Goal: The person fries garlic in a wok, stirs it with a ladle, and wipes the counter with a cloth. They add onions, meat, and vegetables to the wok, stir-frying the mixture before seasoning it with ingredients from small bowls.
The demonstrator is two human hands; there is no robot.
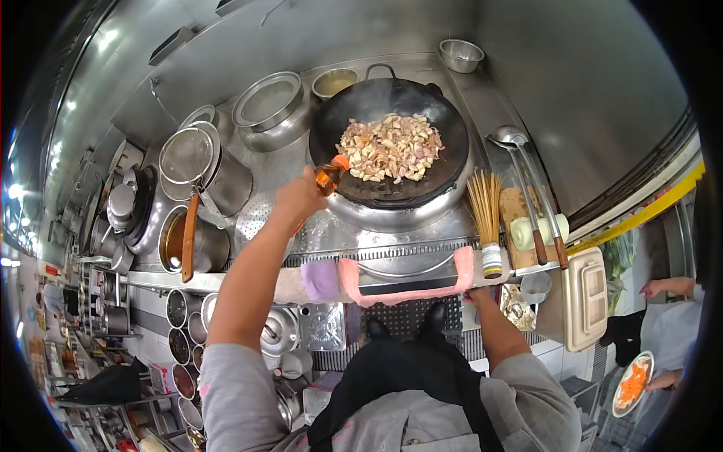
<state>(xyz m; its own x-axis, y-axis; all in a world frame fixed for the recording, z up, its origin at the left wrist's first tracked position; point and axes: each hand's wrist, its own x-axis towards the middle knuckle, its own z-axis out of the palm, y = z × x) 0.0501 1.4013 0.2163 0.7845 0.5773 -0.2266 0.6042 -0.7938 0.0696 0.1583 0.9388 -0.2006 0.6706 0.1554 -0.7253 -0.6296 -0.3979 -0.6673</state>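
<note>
A black wok stands on the stove with chopped pale and pinkish pieces of food heaped in it. My left hand is closed around a small bottle of dark amber liquid with an orange-red top, tilted over the wok's left rim. Down at the front edge of the counter, right of the pink cloth, is my right hand. Its fingers are small and partly hidden, so what they hold, if anything, cannot be made out.
Left of the wok are pots, a strainer and a wooden handle. To the right stand a bamboo brush, two ladles and a beige lidded box. At far right, a person holds a plate of orange food.
</note>
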